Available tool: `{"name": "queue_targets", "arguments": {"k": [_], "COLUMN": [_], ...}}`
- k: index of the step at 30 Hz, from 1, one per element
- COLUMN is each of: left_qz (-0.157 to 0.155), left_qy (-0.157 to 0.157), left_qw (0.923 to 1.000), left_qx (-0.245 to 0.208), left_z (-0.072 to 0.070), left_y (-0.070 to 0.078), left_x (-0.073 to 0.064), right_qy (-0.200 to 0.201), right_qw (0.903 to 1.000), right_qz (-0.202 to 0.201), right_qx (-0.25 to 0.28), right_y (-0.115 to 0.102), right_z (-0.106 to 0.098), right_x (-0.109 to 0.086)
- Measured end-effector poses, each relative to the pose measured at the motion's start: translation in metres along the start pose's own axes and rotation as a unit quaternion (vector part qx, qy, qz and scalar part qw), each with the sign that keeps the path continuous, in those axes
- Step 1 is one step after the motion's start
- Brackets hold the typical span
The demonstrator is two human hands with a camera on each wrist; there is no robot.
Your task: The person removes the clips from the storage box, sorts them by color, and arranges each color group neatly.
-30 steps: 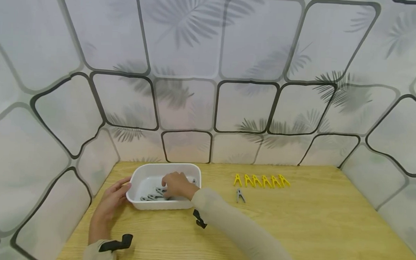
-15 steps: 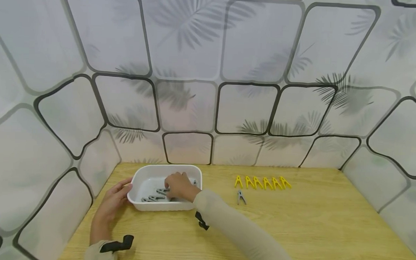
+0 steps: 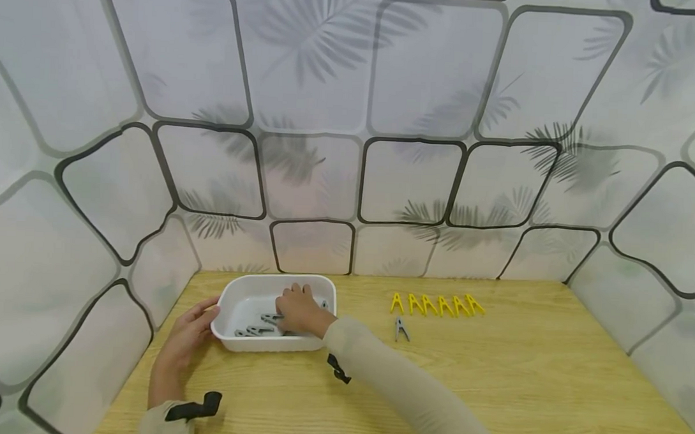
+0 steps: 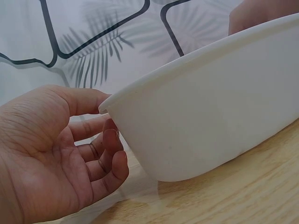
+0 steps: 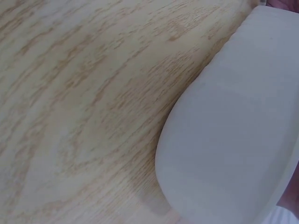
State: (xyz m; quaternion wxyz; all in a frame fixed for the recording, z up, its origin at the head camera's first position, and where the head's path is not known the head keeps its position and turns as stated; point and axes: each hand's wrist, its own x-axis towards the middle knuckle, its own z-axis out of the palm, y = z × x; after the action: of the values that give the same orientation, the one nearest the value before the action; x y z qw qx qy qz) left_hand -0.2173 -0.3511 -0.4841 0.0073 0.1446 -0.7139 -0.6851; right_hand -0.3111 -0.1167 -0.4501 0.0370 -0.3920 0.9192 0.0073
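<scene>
Several grey clothespins [image 3: 260,330] lie in a white plastic basin [image 3: 274,345] at the table's left. My right hand [image 3: 301,310] reaches down into the basin among them, fingers bent; its fingertips are hidden, so whether it pinches a clothespin does not show. My left hand [image 3: 184,336] rests against the basin's left end. In the left wrist view the thumb of that left hand [image 4: 51,149] touches the rim, and its other fingers curve loosely by the outer wall. The right wrist view is mostly filled by the basin's side [image 5: 229,121] and the tabletop.
Right of the basin, several yellow clothespins [image 3: 429,303] stand in a row on the wooden table [image 3: 491,388]. One grey clothespin [image 3: 401,329] lies below the row's left end. A patterned wall covering [image 3: 412,181] encloses the table's back and sides.
My right hand has shifted very slightly right within the basin, and its fingers have moved a little. The left hand, basin and clothespins on the table stay in place.
</scene>
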Motion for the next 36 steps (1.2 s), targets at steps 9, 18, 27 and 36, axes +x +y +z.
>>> {"name": "queue_targets", "arguments": {"k": [9,18,27,36], "left_qz": [0.003,0.016,0.004,0.004], "left_qy": [0.002,-0.002,0.003,0.006], "left_qw": [0.9999,0.9999,0.9999,0.9999], "left_qx": [-0.01,-0.006,-0.011,-0.008], "left_z": [-0.002,-0.003,0.001,0.002], "left_y": [0.003,0.003,-0.001,-0.003], "left_x": [0.001,0.0,-0.004,-0.003], "right_qy": [0.04,0.056,0.045,0.061], "right_qw": [0.999,0.9984,0.999,0.998], "right_qz": [-0.016,-0.01,0.006,0.0], "right_qx": [-0.01,-0.005,-0.002,0.014], "right_y": [0.005,0.006,0.008,0.009], "right_z": [0.001,0.005,0.011,0.01], "right_x": [0.003,0.005,0.005,0.002]}}
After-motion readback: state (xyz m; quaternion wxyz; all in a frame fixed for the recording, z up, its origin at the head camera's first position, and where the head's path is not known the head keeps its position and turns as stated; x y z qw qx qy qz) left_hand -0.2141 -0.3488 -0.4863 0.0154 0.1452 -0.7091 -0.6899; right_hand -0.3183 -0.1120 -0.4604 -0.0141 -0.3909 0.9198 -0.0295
